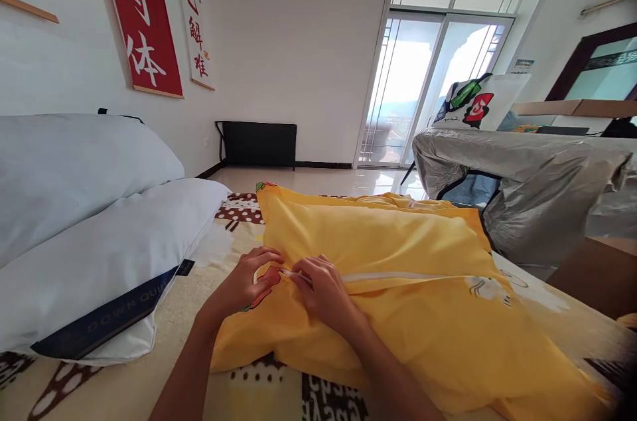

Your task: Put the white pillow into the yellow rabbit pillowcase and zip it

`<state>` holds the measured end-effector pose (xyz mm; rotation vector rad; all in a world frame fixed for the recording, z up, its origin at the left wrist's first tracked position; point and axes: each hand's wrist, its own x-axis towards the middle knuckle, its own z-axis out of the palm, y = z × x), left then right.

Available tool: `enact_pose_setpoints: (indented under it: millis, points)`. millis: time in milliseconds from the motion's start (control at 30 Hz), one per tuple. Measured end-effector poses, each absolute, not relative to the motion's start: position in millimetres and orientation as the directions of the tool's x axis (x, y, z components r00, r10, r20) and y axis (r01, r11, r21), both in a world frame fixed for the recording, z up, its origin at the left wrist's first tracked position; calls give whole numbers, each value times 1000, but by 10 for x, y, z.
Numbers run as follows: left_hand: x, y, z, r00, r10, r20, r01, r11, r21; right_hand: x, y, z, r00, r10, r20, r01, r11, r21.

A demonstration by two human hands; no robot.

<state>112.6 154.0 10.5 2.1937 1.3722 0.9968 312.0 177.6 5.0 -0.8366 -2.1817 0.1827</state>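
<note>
A yellow pillowcase [408,315] with a pillow-like bulge lies before me on the patterned bedding. A whitish zipper [383,276] runs across its upper face, from its left part toward the right edge. At the left end of that zipper, my left hand [253,285] is closed on the fabric beside a red and green print. Just to its right, my right hand [321,288] pinches the zipper's left end between thumb and fingers. The pinched part itself is mostly hidden by the fingers.
White pillows [99,255], one with a dark blue label, are stacked at the left. Brown-and-cream bedding [199,315] lies underneath. At the right stands a table under a silvery cover [537,182], with a printed bag [482,102] on it and a cardboard box [597,275] nearby.
</note>
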Motion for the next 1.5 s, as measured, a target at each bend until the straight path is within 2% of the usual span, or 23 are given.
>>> enact_pose_setpoints:
  millis: [200,433,600,700,833,1167,1233,1367,1433,1500]
  points:
    - [1193,1539,142,277,905,321,599,-425,679,3116,1715,93,-512,629,585,516,770,-376]
    - [1031,1564,42,328,897,298,352,-409,842,3298,1673,265,-641,583,499,567,798,-203]
    - [1028,1619,-71,354,906,232,254,-332,909,3585,1655,418,-655,650,385,618,754,-222]
    - [1039,1623,-68,340,907,247,254,-342,905,3693,1640,474,-615,703,357,673,704,-227]
    - [1058,1628,-44,317,916,247,273,-338,901,3739,1642,488,-561,729,392,713,666,-217]
    - [1335,1785,-229,59,973,224,334,-231,914,3675,1734,321,-526,767,368,781,607,-149]
    - [1352,1767,-212,69,970,231,339,-241,909,3748,1726,279,-568,718,402,744,656,-121]
    - [1316,1704,-140,150,965,216,352,-256,900,4300,1725,210,-637,598,486,688,726,7]
    - [1290,1681,-116,190,963,191,377,-251,892,4772,1772,184,-565,653,505,753,658,-8]
    - [1281,1664,-101,217,963,161,394,-237,888,5284,1855,133,-415,738,532,837,539,-95]
